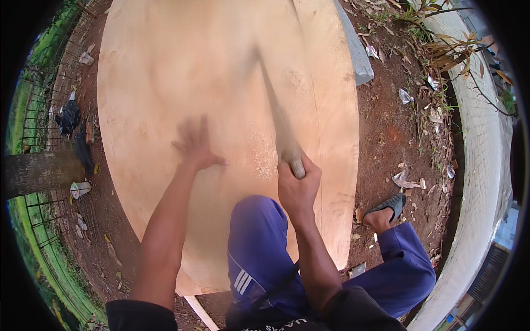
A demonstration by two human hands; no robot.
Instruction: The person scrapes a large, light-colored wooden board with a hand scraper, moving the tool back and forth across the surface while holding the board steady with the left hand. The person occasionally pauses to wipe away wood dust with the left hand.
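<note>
A large pale plywood sheet (149, 110) fills the middle of the view. My left hand (199, 148) lies on it with the fingers spread, a little smeared, holding nothing. In my right hand (298, 185) is the wooden handle of a handsaw (277, 113), gripped in a closed fist. Its long blade tapers away from me, the tip over the sheet. Sawdust (261, 157) lies on the plywood left of the saw, with more beyond it on the right. A thin line runs along the sheet to the right of the blade. My bent knee (256, 220) rests at the sheet's near part.
Brown soil with leaves and litter (406, 143) lies to the right, beside a pale wall (480, 143). A grey slab (358, 60) shows under the sheet's far right edge. On the left stand a tree trunk (41, 174), wire fence (41, 215) and a plastic cup (80, 190).
</note>
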